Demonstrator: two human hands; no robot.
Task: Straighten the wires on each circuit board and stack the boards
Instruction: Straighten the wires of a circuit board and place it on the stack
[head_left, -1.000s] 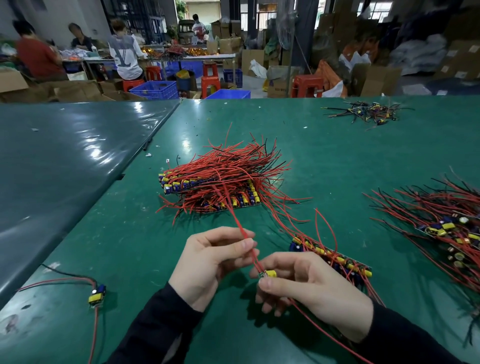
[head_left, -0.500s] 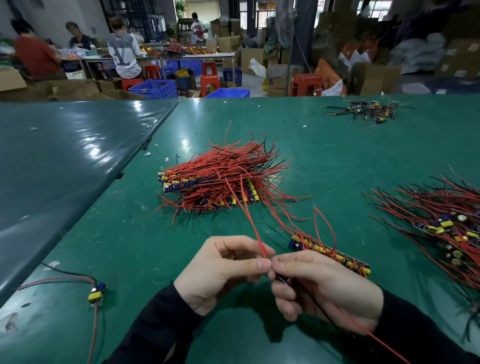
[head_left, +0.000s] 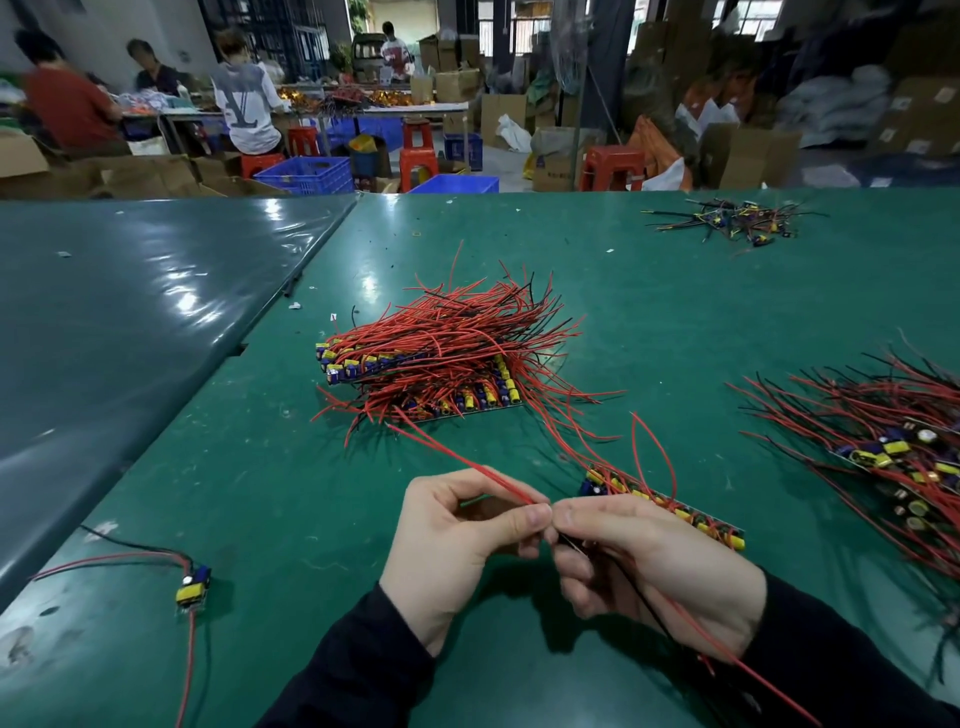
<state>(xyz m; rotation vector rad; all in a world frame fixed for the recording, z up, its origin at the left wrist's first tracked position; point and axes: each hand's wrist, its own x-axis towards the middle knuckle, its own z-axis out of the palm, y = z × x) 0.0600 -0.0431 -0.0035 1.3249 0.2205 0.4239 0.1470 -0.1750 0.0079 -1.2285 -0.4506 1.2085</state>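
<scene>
- Both hands meet just in front of the big stack of boards (head_left: 421, 374), low over the green worktop (head_left: 649, 322).
- My left hand (head_left: 457, 545) has its grip pinched narrow on a thin red wire (head_left: 462, 460), thumb and forefinger closed on it. The wire's long axis runs diagonally, its free tip pointing up-left toward the stack.
- My right hand (head_left: 660, 566) is curled round the other wires: a black one and a red one trail out from under the palm, pointing down-right, away from the stack. The board itself is hidden in that hand, can't make it out.
- The stack is flat boards with yellow and blue parts, thin red and black wires fanning away to its far right.
- Just right of my hands, nearer than the stack, lies a narrow strip of boards (head_left: 675, 509), long axis slanting down-right.
</scene>
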